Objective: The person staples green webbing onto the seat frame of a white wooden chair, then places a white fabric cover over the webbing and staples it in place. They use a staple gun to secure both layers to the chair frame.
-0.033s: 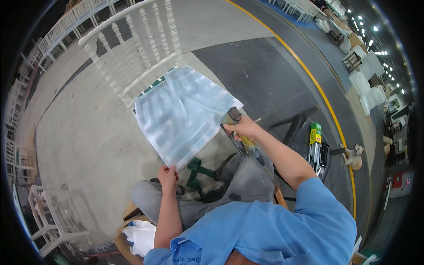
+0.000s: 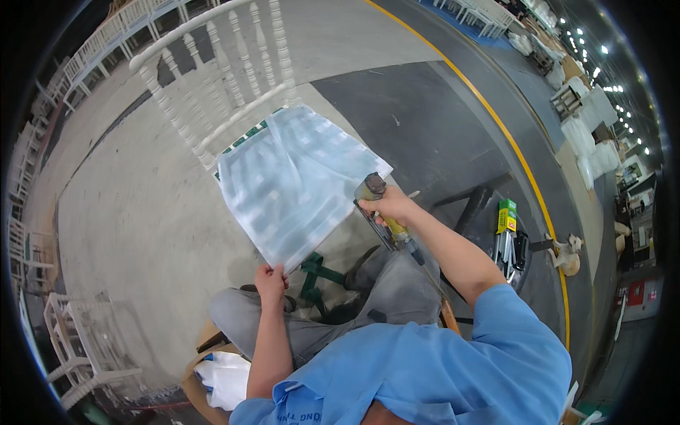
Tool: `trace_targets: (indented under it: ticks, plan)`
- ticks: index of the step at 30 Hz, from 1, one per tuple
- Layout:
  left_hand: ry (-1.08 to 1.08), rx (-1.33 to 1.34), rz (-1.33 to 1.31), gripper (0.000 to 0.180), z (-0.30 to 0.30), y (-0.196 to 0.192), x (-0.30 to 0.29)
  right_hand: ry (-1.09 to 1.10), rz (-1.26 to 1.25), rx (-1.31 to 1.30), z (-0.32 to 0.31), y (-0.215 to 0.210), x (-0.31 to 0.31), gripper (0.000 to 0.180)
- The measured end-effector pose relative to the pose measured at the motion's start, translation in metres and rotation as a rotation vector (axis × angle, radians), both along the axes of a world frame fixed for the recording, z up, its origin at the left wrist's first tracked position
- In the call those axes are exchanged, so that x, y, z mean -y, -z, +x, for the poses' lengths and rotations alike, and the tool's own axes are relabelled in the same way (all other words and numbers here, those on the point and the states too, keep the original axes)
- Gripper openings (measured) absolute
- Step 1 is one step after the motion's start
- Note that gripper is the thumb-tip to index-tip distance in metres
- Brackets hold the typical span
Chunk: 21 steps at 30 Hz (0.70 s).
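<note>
A white chair with turned spindles stands ahead of me. Over its seat lies a thin pale-blue translucent cloth; green webbing shows at its back edge. My left hand pinches the cloth's near corner between closed fingers. Wrapped round a yellow and dark staple gun, my right hand holds it at the seat's right edge, with its nose by the cloth. Whether the nose touches the frame, I cannot tell. Loose green straps hang beneath the near edge.
To my right, a dark stool bears a green-yellow box and metal strips. A dog lies beyond it. At my lower left stands a cardboard box with white cloth inside. Another white chair frame is further left.
</note>
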<state>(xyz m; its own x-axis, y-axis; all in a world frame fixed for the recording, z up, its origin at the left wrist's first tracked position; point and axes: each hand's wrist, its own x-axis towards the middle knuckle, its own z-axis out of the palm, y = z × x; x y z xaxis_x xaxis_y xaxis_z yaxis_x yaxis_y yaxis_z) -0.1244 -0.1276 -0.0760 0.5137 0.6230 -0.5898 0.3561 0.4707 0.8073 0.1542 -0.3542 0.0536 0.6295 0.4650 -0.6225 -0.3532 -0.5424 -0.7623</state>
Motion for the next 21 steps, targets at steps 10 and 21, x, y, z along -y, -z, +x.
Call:
trace_targets:
  ticks: [10,21]
  plan:
    - [-0.080,-0.007,-0.034,0.016,-0.001,0.013,0.000,-0.056,-0.148,0.076,-0.001,0.024,-0.032,0.025]
    - [-0.103,0.009,-0.064,0.016,-0.003,0.019,-0.006,-0.124,-0.132,0.004,-0.033,0.017,-0.060,0.028]
